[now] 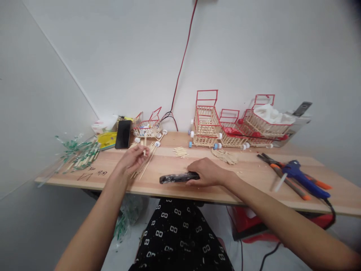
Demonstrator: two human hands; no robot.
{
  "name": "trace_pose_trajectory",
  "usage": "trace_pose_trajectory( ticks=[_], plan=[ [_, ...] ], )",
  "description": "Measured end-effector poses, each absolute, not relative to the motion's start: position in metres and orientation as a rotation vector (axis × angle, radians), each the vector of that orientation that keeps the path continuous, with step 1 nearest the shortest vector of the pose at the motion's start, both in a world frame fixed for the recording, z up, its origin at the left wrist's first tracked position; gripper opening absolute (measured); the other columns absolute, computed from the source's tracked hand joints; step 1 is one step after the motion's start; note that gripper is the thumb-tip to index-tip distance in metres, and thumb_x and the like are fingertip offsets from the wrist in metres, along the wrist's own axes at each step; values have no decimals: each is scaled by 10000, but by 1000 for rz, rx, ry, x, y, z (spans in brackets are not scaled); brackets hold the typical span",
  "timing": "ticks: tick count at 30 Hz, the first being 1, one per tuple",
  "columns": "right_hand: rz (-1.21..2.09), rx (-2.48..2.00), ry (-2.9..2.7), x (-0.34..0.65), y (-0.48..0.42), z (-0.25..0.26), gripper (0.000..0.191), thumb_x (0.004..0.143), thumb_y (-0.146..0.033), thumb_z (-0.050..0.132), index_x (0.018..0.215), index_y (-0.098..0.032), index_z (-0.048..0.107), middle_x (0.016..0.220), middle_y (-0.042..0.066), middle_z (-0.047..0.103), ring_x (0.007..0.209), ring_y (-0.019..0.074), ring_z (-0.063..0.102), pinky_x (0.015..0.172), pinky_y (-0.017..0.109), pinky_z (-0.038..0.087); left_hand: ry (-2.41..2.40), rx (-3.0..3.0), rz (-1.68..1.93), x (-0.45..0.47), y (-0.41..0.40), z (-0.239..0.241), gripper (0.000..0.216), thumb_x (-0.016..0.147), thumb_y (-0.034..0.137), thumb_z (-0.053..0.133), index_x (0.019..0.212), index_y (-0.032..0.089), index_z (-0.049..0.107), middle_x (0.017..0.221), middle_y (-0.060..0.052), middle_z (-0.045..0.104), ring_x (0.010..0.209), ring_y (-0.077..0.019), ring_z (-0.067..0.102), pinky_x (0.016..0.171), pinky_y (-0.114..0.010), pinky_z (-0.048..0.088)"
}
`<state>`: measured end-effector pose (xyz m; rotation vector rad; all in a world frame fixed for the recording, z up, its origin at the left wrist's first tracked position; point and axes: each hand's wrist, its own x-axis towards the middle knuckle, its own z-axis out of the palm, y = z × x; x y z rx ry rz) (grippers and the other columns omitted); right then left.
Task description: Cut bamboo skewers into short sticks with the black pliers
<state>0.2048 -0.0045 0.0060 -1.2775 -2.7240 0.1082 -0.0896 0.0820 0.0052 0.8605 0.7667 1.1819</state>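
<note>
My left hand (134, 157) is closed in a pinch on a short pale wooden stick (145, 141), held upright above the left-middle of the table. Beneath it lie several long thin wooden sticks (147, 162). My right hand (207, 172) wraps around a black, elongated tool (177, 177) with whitish smears. It points left, close to the table's front edge; its exact kind is unclear. A small pile of short cut sticks (180, 151) rests between and beyond my hands.
Miniature stick shopping carts (207, 126) stand along the wall. A phone (123, 134) leans at back left, near green-wrapped stick bundles (84, 154). At right lie a blue glue gun (306, 178) and orange-handled pliers (284, 177). A crumpled tan piece (225, 156) lies behind my right hand.
</note>
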Motion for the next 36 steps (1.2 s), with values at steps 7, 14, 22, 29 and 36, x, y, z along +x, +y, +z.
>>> trace_pose_trajectory(
  ticks=[7, 14, 22, 29, 36],
  plan=[
    [801, -1356, -1666, 197, 27, -13, 509, 818, -619, 480, 911, -137, 612, 577, -13, 518, 538, 154, 513, 540, 269, 394, 606, 992, 1183, -74, 63, 10, 119, 773, 158, 708, 753, 121, 596, 797, -29, 663, 612, -56, 580, 609, -158, 507],
    [1265, -895, -1418, 165, 41, -13, 507, 709, -622, 636, 905, -157, 586, 605, -29, 514, 565, 140, 549, 583, 282, 483, 408, 1065, 843, 0, 41, -11, 165, 806, 239, 696, 843, 91, 632, 864, -68, 686, 651, -70, 606, 620, -172, 493],
    [1015, -950, -1357, 183, 35, -17, 384, 708, -536, 697, 696, -165, 598, 621, -6, 583, 586, 124, 545, 577, 247, 452, 565, 950, 749, 9, 34, -19, 185, 810, 244, 690, 876, 117, 573, 831, -110, 738, 700, -156, 706, 608, -218, 553],
    [924, -1034, -1454, 187, 44, -25, 398, 740, -529, 656, 596, -169, 566, 544, 2, 567, 514, 121, 530, 524, 243, 430, 640, 1038, 799, 5, 24, -20, 250, 772, 302, 731, 819, 122, 565, 750, -88, 738, 620, -125, 686, 550, -174, 516],
    [933, -1082, -1471, 186, 46, -27, 402, 722, -537, 650, 597, -164, 571, 532, 15, 578, 500, 127, 537, 515, 247, 431, 694, 1059, 758, 8, 24, -21, 253, 789, 316, 708, 858, 85, 631, 855, -140, 747, 716, -162, 709, 637, -223, 542]
  ],
)
